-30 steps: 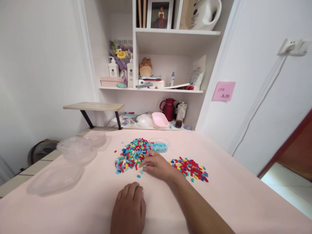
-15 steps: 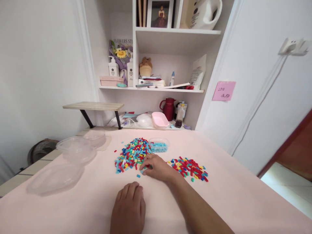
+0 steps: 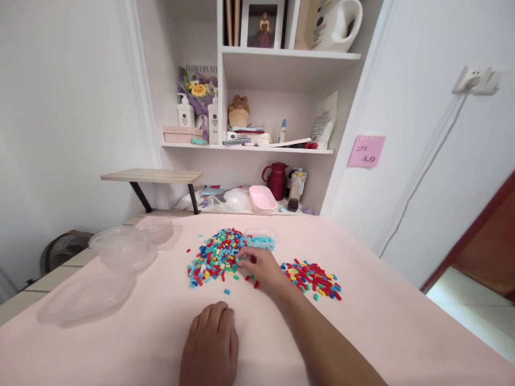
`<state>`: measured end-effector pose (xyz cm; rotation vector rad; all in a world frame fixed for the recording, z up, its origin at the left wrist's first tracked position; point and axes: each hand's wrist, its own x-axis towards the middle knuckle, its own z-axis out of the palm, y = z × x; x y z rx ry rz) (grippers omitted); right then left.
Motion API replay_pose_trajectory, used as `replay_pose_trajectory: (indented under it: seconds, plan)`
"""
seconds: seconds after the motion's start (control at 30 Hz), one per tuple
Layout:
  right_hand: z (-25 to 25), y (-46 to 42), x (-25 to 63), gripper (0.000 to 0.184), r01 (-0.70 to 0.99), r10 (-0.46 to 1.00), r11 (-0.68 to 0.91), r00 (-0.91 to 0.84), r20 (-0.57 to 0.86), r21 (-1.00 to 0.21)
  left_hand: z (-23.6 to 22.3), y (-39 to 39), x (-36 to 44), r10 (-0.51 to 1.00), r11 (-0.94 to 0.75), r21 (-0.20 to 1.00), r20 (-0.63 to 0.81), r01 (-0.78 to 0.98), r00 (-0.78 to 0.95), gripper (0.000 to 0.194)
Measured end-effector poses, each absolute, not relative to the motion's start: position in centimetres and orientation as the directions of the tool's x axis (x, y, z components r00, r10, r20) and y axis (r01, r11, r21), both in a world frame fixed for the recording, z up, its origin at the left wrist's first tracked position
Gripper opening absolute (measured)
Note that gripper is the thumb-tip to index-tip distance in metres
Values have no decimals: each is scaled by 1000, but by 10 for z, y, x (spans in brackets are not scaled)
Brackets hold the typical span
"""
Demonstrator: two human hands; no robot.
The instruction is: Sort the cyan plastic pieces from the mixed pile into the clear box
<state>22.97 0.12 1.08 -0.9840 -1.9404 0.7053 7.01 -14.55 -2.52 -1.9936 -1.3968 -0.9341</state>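
My left hand lies palm down and flat on the pink tabletop, fingers stretched forward and holding nothing. My right hand is at the right edge of a heap of small toy building bricks in mixed colours. Its thumb and forefinger are bent into a pinch; what is between the tips is too small to make out. Just behind it is a clear plastic box with light blue bricks inside. Right of the wrist is a smaller pile of mostly red bricks. One blue brick lies alone in front of the heap.
Clear plastic tubs and a clear lid lie on the left of the table. A small wooden stand is at the back left. On the ledge behind are a pink basket, a red jug and a bottle.
My right hand has moved up and slightly right, away from the front of the heap towards the clear box. Red and green bricks beneath it now show. My left hand stays in place.
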Motion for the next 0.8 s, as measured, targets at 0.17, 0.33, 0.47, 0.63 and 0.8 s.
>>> replay_pose_trajectory:
  seconds: [0.17,0.33,0.47,0.63,0.8]
  plan:
    - [19,17,242,32,286,883,433,57,466,-855,-25,-146,71,574,-332,-46,782,942,241,24]
    - [22,30,256,47,233,870,408,195,453,-883,-24,-147,71,579,-324,-48,780,945,238,23]
    - [21,31,258,55,214,868,439,148,473,-873,-24,-147,69,582,-330,-41,778,943,238,23]
    - [18,25,251,32,282,830,520,57,555,-806,-23,-147,70,577,-329,-54,779,943,246,23]
    - [8,25,247,25,430,825,545,-120,553,-720,-24,-147,71,572,-326,-52,784,944,241,24]
